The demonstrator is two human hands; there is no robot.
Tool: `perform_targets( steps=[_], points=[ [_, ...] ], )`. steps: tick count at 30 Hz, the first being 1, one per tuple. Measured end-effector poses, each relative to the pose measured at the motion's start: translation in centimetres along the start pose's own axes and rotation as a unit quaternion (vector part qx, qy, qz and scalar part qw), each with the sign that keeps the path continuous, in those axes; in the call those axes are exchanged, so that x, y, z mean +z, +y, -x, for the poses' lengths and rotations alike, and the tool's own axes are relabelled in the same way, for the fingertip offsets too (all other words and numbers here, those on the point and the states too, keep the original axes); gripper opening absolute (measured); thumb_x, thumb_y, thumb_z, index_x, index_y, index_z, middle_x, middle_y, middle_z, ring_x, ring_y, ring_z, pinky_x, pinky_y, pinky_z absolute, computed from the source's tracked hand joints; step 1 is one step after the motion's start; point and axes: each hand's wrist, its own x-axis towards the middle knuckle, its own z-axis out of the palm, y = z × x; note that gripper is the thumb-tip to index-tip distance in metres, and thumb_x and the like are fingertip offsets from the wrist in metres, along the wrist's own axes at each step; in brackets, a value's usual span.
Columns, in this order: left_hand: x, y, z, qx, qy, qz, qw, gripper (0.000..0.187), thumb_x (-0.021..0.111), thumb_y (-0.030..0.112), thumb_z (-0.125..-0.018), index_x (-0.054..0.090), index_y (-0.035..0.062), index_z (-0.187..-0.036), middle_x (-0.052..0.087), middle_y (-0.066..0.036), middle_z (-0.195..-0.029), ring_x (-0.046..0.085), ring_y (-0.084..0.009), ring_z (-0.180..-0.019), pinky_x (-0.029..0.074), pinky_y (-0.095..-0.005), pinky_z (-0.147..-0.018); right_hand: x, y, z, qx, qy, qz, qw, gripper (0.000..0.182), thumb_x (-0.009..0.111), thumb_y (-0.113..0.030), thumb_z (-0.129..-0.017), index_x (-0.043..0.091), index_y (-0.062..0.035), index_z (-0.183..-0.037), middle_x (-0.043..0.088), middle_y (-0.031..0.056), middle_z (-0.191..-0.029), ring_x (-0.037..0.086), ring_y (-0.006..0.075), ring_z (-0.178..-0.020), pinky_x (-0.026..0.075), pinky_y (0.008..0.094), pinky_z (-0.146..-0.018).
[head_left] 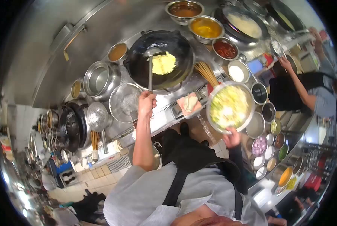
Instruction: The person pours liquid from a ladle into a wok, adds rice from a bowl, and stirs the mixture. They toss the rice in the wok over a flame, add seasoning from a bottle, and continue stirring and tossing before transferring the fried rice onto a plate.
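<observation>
My left hand [147,104] is closed around the long handle of a metal ladle [150,75]. Its head rests in a black wok [136,67], beside a yellow, egg-like mass [164,63]. Lower right, my right hand [232,138] grips the near rim of a large metal bowl [213,122] filled with pale yellow-green chopped food [230,105]. A bundle of thin bamboo sticks [207,73] lies between wok and bowl. Close to the wok's near edge is a folded pinkish cloth [189,104].
An empty strainer [125,103] and a perforated ladle [97,116] are at left. Bowls of orange liquid [206,27] and red sauce [225,48] stand beyond. Ingredient containers [259,146] line the right. A co-worker's arm [302,84] reaches in at far right.
</observation>
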Motion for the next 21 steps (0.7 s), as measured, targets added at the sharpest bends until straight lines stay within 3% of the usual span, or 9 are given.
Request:
perform_targets(
  steps=[4, 5, 8, 9, 11, 14, 17, 18, 21],
  points=[
    [-2.1, 0.4, 2.0, -0.056, -0.026, 0.173, 0.983, 0.014, 0.060, -0.005, -0.090, 0.053, 0.0008, -0.101, 0.054, -0.005, -0.083, 0.044, -0.0069, -0.058, 0.031, -0.0197, -0.042, 13.3, -2.8, -14.4, -0.042, -0.056, 0.119, 0.990, 0.017, 0.064, -0.014, -0.092, 0.062, 0.0006, -0.099, 0.059, 0.0113, -0.068, 0.053, 0.0215, -0.046, 0.040, 0.0337, -0.041],
    [-3.1, -0.1, 2.1, -0.068, -0.046, 0.217, 0.973, 0.016, 0.060, -0.005, -0.091, 0.056, -0.0016, -0.106, 0.055, -0.006, -0.083, 0.044, -0.0070, -0.058, 0.030, -0.0187, -0.042, 14.1, -2.5, -19.3, -0.113, -0.101, 0.172, 0.973, 0.017, 0.064, -0.015, -0.092, 0.063, 0.0018, -0.095, 0.062, 0.0136, -0.069, 0.056, 0.0233, -0.047, 0.042, 0.0345, -0.041],
    [-4.2, 0.3, 3.1, -0.101, -0.053, 0.337, 0.934, 0.021, 0.060, -0.004, -0.094, 0.057, -0.0061, -0.115, 0.056, -0.008, -0.088, 0.044, -0.0061, -0.061, 0.031, -0.0171, -0.041, 23.6, -5.0, -25.2, -0.191, -0.087, 0.400, 0.892, 0.025, 0.058, -0.018, -0.094, 0.062, 0.0065, -0.098, 0.061, 0.0102, -0.063, 0.055, 0.0210, -0.041, 0.042, 0.0326, -0.040],
    [-4.7, 0.2, 3.1, -0.112, -0.067, 0.384, 0.914, 0.023, 0.059, -0.003, -0.096, 0.057, -0.0073, -0.118, 0.056, -0.008, -0.090, 0.044, -0.0057, -0.062, 0.032, -0.0165, -0.041, 26.7, -4.5, -26.5, -0.202, -0.009, 0.435, 0.878, 0.031, 0.057, -0.019, -0.094, 0.060, 0.0075, -0.111, 0.065, 0.0123, -0.066, 0.055, 0.0199, -0.038, 0.044, 0.0340, -0.040],
    [-5.2, 0.3, 3.1, -0.113, -0.077, 0.421, 0.897, 0.023, 0.058, -0.002, -0.099, 0.057, -0.0096, -0.120, 0.055, -0.010, -0.095, 0.044, -0.0056, -0.064, 0.034, -0.0156, -0.041, 29.0, -2.2, -33.0, -0.391, 0.101, 0.686, 0.606, 0.058, 0.059, -0.014, -0.093, 0.041, 0.0050, -0.144, 0.073, 0.0253, -0.097, 0.073, 0.0430, -0.082, 0.058, 0.0495, -0.075],
    [-5.4, 1.4, 2.9, -0.130, -0.084, 0.478, 0.865, 0.022, 0.060, -0.001, -0.098, 0.057, -0.0078, -0.119, 0.057, -0.009, -0.094, 0.045, -0.0061, -0.064, 0.036, -0.0164, -0.043, 33.7, 0.7, -35.6, -0.255, 0.097, 0.772, 0.574, 0.092, 0.063, -0.012, -0.090, 0.007, 0.0030, -0.162, 0.054, 0.0345, -0.142, 0.066, 0.0482, -0.113, 0.053, 0.0540, -0.096],
    [-5.5, 1.7, 2.9, -0.134, -0.080, 0.499, 0.852, 0.022, 0.060, -0.001, -0.099, 0.056, -0.0067, -0.120, 0.056, -0.008, -0.094, 0.044, -0.0058, -0.063, 0.035, -0.0167, -0.043, 35.0, 1.6, -40.2, -0.223, 0.133, 0.722, 0.642, 0.075, 0.049, -0.013, -0.100, 0.010, 0.0080, -0.160, 0.054, 0.0349, -0.140, 0.064, 0.0459, -0.120, 0.052, 0.0484, -0.102],
    [-5.2, 1.8, 3.3, -0.121, -0.067, 0.467, 0.873, 0.021, 0.060, -0.001, -0.098, 0.056, -0.0058, -0.118, 0.055, -0.008, -0.093, 0.044, -0.0061, -0.063, 0.035, -0.0174, -0.043, 36.1, 0.9, -39.3, -0.236, 0.133, 0.729, 0.629, 0.073, 0.047, -0.012, -0.101, 0.010, 0.0084, -0.160, 0.055, 0.0339, -0.140, 0.064, 0.0461, -0.119, 0.051, 0.0485, -0.103],
    [-2.0, 2.4, 2.8, -0.085, -0.037, 0.351, 0.932, 0.016, 0.061, -0.001, -0.097, 0.053, -0.0027, -0.111, 0.055, -0.007, -0.089, 0.045, -0.0072, -0.061, 0.035, -0.0201, -0.044, 35.5, -2.3, -35.4, -0.280, 0.159, 0.712, 0.624, 0.080, 0.059, -0.016, -0.094, 0.019, 0.0089, -0.158, 0.061, 0.0331, -0.132, 0.066, 0.0477, -0.114, 0.053, 0.0493, -0.098]
  ],
)
